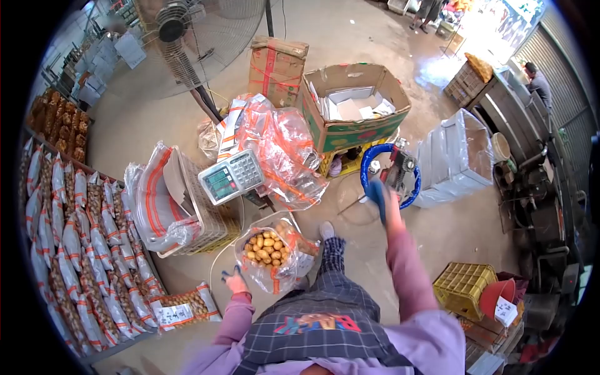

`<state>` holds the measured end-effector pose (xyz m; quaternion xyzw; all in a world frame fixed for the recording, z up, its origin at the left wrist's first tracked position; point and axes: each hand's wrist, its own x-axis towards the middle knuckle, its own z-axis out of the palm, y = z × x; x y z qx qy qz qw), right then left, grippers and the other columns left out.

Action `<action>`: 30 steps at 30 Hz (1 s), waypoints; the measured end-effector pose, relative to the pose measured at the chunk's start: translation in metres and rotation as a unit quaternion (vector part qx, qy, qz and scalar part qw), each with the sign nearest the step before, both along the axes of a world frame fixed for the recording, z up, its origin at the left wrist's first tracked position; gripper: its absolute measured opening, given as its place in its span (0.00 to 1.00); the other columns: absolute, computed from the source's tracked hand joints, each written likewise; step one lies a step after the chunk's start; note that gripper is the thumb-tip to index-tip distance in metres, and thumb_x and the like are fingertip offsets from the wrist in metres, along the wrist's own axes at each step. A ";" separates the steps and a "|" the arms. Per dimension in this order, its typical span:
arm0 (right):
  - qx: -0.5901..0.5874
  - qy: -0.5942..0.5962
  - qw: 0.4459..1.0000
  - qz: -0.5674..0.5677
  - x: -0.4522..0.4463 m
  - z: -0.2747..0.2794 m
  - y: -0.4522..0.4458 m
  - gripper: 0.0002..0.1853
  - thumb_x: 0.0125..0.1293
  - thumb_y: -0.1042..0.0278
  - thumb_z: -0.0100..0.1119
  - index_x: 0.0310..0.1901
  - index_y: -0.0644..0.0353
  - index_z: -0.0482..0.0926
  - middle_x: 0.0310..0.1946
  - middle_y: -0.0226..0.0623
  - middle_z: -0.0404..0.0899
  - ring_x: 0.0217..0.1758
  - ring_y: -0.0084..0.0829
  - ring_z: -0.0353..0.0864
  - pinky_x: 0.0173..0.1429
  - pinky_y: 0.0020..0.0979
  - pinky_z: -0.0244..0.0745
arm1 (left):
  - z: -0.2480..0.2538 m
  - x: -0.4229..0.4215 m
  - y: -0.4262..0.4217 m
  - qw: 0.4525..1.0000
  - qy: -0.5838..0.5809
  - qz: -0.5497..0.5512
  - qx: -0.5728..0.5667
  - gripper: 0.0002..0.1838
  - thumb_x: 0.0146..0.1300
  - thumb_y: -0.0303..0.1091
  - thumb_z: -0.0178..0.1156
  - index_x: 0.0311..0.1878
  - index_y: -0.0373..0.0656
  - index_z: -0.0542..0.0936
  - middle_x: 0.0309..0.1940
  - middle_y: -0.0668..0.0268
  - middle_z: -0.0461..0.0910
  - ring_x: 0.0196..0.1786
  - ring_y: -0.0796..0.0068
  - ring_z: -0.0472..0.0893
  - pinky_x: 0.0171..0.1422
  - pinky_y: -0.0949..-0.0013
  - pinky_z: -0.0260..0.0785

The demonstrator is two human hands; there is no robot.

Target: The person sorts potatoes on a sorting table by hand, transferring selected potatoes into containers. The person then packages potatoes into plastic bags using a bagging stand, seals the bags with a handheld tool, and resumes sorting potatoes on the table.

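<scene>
My left hand [235, 281], its fingertips blue as if gloved, is at the left edge of a clear plastic bag [275, 282]. Two of its fingers show apart; I cannot tell whether they touch the plastic. Round yellow-brown produce, like small potatoes [267, 248], fills the open bag, which stands below a digital scale display [231, 177]. My right hand [382, 201] is stretched forward beside a blue-wrapped ring [409, 201] with a metal mechanism [400, 169] inside it. Blue covers that hand, and motion blurs its fingers.
Filled bags [94, 250] lie in rows at left. A crate [215, 219] holds orange-striped bags. Ahead are loose plastic bags [275, 140], a large carton [350, 134] and a fan [181, 37]. A wrapped stack [447, 159] and yellow crate [464, 289] stand right. A person [539, 86] is far right.
</scene>
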<state>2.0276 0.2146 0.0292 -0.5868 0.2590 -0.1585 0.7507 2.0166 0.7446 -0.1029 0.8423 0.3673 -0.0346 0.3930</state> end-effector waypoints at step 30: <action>0.116 0.012 0.957 0.266 0.207 0.057 0.045 0.16 0.59 0.70 0.59 0.49 0.62 0.79 0.37 0.33 0.81 0.42 0.24 0.79 0.44 0.28 0.77 | -0.095 0.024 0.021 0.980 0.127 -0.116 -0.098 0.54 0.51 0.47 0.73 0.69 0.22 0.55 0.67 0.37 0.62 0.67 0.52 0.68 0.68 0.61 0.62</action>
